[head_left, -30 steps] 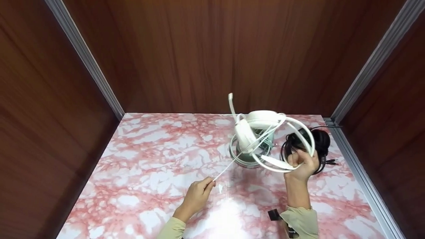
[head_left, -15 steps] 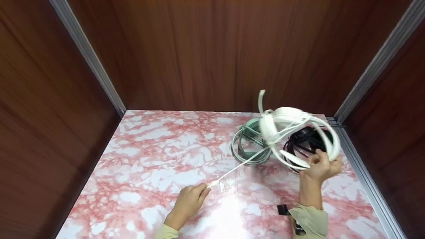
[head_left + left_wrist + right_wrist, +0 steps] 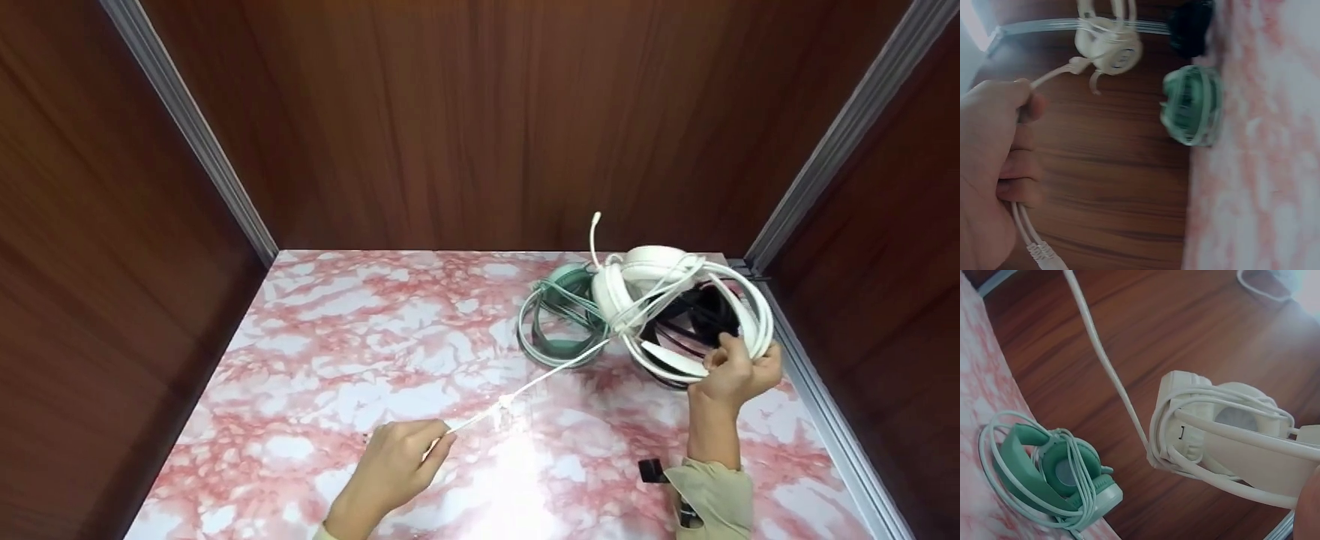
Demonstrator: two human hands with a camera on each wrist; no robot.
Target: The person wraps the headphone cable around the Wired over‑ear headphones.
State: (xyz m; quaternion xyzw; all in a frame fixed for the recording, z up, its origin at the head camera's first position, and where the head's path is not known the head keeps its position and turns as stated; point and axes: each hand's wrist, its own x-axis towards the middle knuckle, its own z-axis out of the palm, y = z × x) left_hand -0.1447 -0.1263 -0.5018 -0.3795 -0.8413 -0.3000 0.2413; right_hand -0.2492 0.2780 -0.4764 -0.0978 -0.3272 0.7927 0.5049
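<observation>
Above the green headset (image 3: 559,324), my right hand (image 3: 736,373) grips the white headset (image 3: 675,300); my left hand (image 3: 394,469) pinches its cable (image 3: 525,390) taut.

The headset (image 3: 675,300) held up at the far right is white all over: ear cups, band, thin microphone stalk and the cord (image 3: 540,382) that runs from it toward the near left. Beside it, to its left on the tabletop (image 3: 337,360), lies a mint-green headset (image 3: 559,322) with a pale whitish-green cord looped round it; its ear pads are a slightly darker green. Behind the white one, at the far right edge, sits a black headset (image 3: 701,311) with a black cord. The tabletop is marbled in pink and white. The walls (image 3: 450,112) are dark reddish-brown wood grain, with silver-grey strips in the corners. Both sleeves (image 3: 712,499) are pale khaki.
</observation>
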